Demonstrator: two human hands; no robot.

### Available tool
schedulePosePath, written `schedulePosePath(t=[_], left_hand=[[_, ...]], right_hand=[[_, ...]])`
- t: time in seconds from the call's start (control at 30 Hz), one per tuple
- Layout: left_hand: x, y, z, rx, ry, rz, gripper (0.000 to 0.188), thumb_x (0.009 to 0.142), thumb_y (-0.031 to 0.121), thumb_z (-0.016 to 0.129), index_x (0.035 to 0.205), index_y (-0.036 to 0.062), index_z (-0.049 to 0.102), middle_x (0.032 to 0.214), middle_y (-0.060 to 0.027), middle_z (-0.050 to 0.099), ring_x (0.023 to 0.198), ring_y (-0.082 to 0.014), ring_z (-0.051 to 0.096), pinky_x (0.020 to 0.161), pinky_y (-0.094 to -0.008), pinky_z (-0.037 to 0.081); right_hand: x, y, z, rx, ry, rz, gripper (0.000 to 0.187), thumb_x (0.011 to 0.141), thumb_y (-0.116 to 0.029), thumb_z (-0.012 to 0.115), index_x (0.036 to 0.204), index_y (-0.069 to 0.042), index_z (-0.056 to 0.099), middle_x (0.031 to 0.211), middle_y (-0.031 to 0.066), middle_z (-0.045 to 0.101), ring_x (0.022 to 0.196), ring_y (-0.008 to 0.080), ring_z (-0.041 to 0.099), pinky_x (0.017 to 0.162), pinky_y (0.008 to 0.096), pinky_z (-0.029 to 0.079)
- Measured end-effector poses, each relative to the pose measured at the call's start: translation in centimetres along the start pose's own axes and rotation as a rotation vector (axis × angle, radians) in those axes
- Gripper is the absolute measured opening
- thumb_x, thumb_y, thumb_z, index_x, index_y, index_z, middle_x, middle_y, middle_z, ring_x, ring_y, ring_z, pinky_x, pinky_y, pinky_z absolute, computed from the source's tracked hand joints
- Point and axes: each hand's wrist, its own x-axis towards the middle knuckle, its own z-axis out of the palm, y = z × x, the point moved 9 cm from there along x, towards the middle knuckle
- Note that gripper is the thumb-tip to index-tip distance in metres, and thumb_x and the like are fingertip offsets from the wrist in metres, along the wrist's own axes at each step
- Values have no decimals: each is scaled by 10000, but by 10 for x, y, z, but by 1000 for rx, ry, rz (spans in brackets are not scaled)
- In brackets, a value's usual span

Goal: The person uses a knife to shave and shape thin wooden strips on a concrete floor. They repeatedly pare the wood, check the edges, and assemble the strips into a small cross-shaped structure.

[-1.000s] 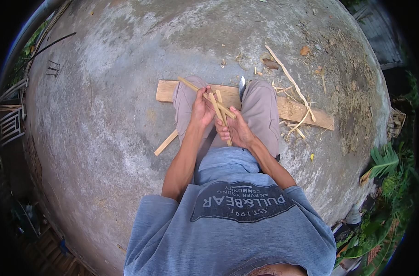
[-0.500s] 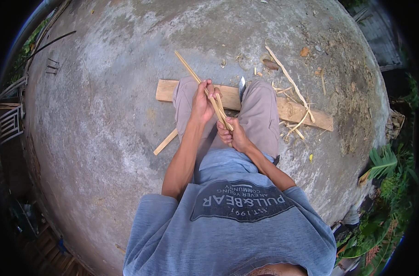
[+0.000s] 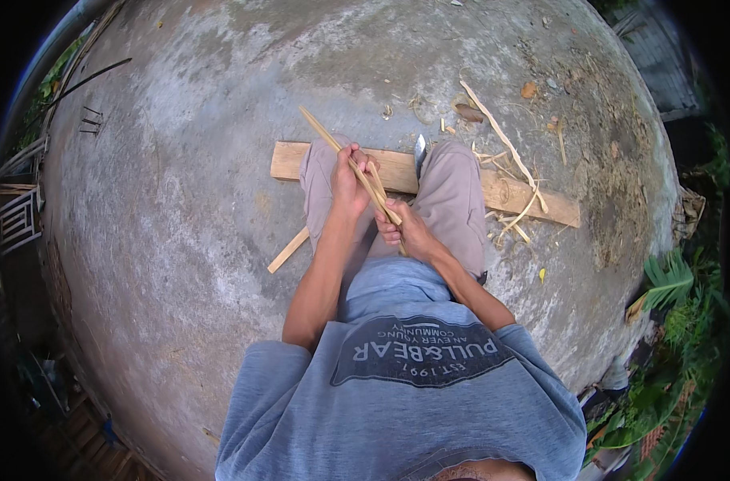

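Between my hands is a bundle of thin, pale wooden sticks (image 3: 322, 131), slanting from far left down toward my lap. My left hand (image 3: 351, 180) is closed around the middle of the sticks. Lower and to the right, my right hand (image 3: 407, 228) grips their near ends. Past my knees a wooden plank (image 3: 391, 170) lies crosswise on the ground. A knife blade (image 3: 419, 151) shows upright against the plank beside my right knee; its handle is hidden.
Another wooden stick (image 3: 288, 249) lies left of my legs. Long curled peelings (image 3: 500, 132) and small shavings litter the concrete ground (image 3: 197, 200) to the right. Green plants (image 3: 669, 345) border the right edge, and metal rods (image 3: 91, 120) jut up at far left.
The far ends of the sticks have come slightly nearer and to the left, and now sit closer together. Both hands keep their grip, nearly in place.
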Motion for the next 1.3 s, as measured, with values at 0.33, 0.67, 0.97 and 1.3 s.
schedulePosePath(t=[0.33, 0.67, 0.97, 1.3], left_hand=[[0, -8, 8, -180, -2, -85, 199, 1081, 266, 459, 1018, 96, 541, 568, 35, 350, 542, -110, 393, 552, -279, 360], [9, -18, -19, -282, 290, -143, 273, 1096, 245, 400, 884, 89, 474, 560, 9, 329, 467, -140, 327, 493, -296, 343], [5, -22, -6, -410, 288, -112, 388, 1128, 342, 319, 827, 121, 425, 571, -4, 350, 572, -180, 375, 657, -364, 448], [9, -30, -20, -258, 279, -176, 381, 1130, 332, 290, 834, 136, 428, 636, 8, 394, 667, -208, 457, 911, -514, 521]], right_hand=[[-4, -5, 9, 87, -45, -61, 523, 1034, -639, 400, 911, -134, 460, 732, -63, 355, 610, 44, 290, 546, 204, 286], [-4, -40, 16, -694, 59, -469, 494, 1002, -547, 600, 1068, -61, 541, 843, -23, 467, 707, 94, 453, 601, 267, 384], [17, -23, -23, -700, 251, -425, 298, 1070, -280, 531, 1119, 9, 582, 721, 9, 512, 615, 114, 488, 572, 308, 417], [20, -9, -26, -336, 89, -207, 289, 1112, -318, 449, 1064, -48, 539, 676, -29, 416, 535, 73, 392, 470, 262, 355]])
